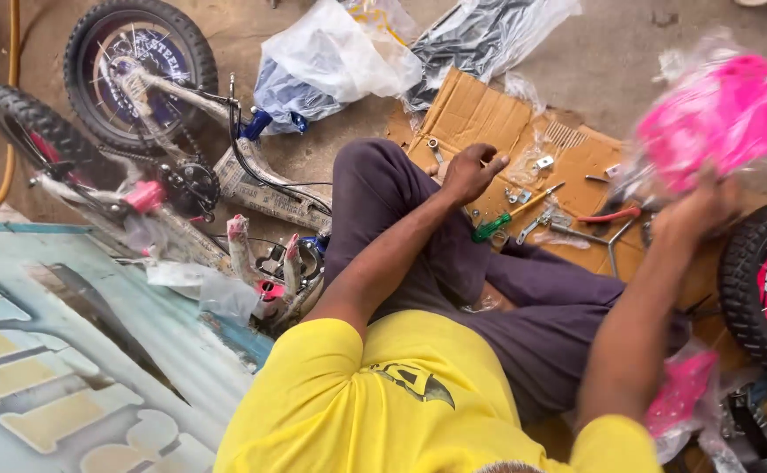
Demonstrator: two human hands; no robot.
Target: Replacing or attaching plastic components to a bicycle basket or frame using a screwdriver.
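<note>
Right hand (pixel 697 210) gripping pink plastic part (pixel 723 114), raised above cardboard sheet (pixel 475 114).

Fingers closed on lower edge of pink part, blurred, wrapped in clear film, held up right of cardboard. Left hand (pixel 471 171) loosely curled, empty as far as visible, over cardboard's middle. Green-handled screwdriver (pixel 510 215) just below left hand, long axis slanting up toward right; left hand nearer.

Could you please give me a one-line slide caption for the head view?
Seated person lifts a pink plastic part in the right hand, left hand over cardboard strewn with tools.
</note>
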